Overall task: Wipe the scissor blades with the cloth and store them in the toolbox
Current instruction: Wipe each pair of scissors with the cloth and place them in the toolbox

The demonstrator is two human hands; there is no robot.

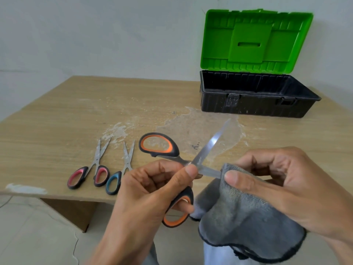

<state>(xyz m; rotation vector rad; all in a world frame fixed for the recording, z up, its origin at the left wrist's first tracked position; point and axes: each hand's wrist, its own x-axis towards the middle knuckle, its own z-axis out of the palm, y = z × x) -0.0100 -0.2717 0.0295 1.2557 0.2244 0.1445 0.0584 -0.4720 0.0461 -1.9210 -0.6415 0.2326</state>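
Orange-handled scissors (209, 143) are held up in front of the person, above the near edge of the table (57, 121), with the blades spread wide. The left hand (152, 190) grips them: thumb and forefinger pinch at the pivot, and another finger sits in the lower handle loop. The right hand (282, 184) pinches a grey cloth (238, 213) round the lower blade (210, 172), thumb on top. The upper blade points free toward the toolbox (248, 106).

Handling, my read:
- The steel blades are stiff and smooth, likely slick, with sharp edges and tips.
- The plastic handles are the safe hold, and the pair looks light enough for one hand.
- Keep cloth between fingers and edge, and wipe along the flat, not across it.
- The pivot swings loose, so the open blade could close on fingers.
- Close the blades before storing.
- The cloth is soft, thick and floppy. It bunches easily, most of it hangs below the hand, and it could snag on a tip.

The toolbox stands well apart at the far right of the table, with its green lid (254, 39) upright and fully open. It has a black base, and nothing shows inside, though the front wall hides part of the floor. None of the scissors are stored yet.

Two smaller pairs lie on the table to the left, closed and side by side: pink-handled scissors (97, 158) and blue-handled scissors (127, 161). The hand partly covers the blue pair.
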